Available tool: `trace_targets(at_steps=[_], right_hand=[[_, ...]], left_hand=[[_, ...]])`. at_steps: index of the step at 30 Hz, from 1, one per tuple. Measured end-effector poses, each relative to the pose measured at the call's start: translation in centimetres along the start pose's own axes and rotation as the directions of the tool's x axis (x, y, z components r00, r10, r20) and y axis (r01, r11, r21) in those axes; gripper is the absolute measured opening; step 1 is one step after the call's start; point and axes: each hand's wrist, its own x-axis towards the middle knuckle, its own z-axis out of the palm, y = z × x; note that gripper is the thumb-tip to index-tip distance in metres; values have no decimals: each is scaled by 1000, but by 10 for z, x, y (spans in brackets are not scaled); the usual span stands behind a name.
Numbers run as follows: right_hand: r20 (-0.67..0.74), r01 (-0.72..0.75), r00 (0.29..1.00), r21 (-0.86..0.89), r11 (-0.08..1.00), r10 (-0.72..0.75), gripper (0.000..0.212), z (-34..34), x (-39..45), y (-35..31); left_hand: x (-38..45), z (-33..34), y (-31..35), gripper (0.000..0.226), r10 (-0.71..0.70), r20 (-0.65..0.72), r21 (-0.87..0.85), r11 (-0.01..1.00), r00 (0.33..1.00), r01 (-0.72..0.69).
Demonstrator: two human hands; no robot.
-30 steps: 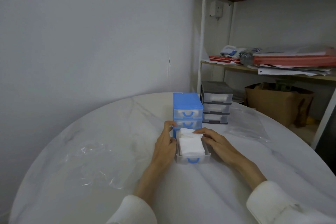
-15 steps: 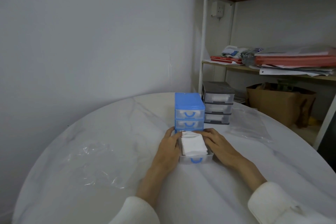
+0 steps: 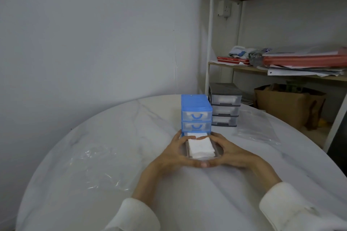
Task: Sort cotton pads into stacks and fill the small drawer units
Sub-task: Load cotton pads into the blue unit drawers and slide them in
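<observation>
Both hands have slid back to the drawer's front since half a second ago: left hand [image 3: 170, 155] and right hand [image 3: 237, 154] cup the clear drawer [image 3: 217, 151], thumbs meeting at its front (presumably to push it squarely into the blue drawer unit [image 3: 196, 112]). Between their curled fingers lies the cotton pad stack [image 3: 201, 148].

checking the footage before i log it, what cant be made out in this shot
- Head view: the front of the pulled-out drawer and its handle, hidden behind the thumbs of the left hand and right hand.
- Number of cotton pads in the stack: only the top shows.
- Contents of the blue drawer unit: its closed upper drawers are too cloudy.
- Grey drawer unit: white contents, too blurred to identify.
</observation>
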Motion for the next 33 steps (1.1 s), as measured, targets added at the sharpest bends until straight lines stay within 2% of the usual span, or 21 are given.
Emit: trace_targets(at_steps=[2, 7, 12, 15, 17, 21, 33], right_hand=[[-21, -5, 1000, -50, 999, 4, 70, 0, 0, 0], [-105, 11, 994, -51, 999, -16, 62, 2, 1, 4], [-169, 76, 984, 111, 991, -56, 67, -1, -1, 7], [-167, 115, 982, 156, 981, -88, 61, -4, -3, 7], [-151, 119, 984, 129, 985, -99, 50, -3, -3, 7], [-183, 92, 980, 34, 995, -84, 35, -1, 0, 13], [-196, 38, 979, -88, 995, -55, 46, -2, 4, 18]], left_hand=[[2, -1, -3, 89, 2, -8, 79, 997, 1000, -1], [4, 3, -10, 80, 50, -116, 136, 990, 992, -34], [5, 4, -12, 63, 85, -189, 130, 990, 978, -61], [4, 7, -11, 64, 97, -225, 95, 992, 969, -77], [4, 7, -11, 64, 110, -225, 88, 992, 968, -92], [4, 5, -10, 42, 152, -219, 132, 983, 964, -126], [7, 6, -11, 36, 220, -233, 274, 949, 947, -153]])
